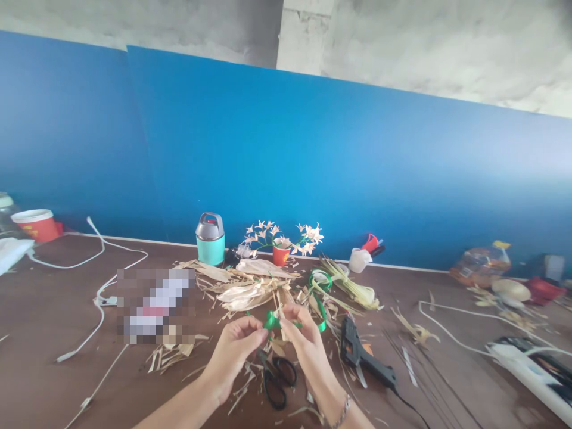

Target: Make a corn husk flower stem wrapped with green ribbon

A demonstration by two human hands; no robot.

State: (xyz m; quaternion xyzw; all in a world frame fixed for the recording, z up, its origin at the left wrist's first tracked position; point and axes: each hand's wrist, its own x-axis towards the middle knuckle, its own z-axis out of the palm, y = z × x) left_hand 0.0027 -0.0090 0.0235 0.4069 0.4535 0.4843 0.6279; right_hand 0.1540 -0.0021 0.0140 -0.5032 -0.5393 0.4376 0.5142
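Two hands (pixel 268 345) pinch one green ribbon (pixel 271 320), with one pair of scissors (pixel 277 378) just below them.

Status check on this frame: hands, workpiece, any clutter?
Left hand and right hand pinching green ribbon. Black-handled scissors on table below, between forearms. Glue gun lying right. Dried husks strewn beyond.

a silvery, chain-like bracelet (pixel 343 411) circles the right wrist (pixel 331 392), and both forearms (pixel 185 400) are bare.
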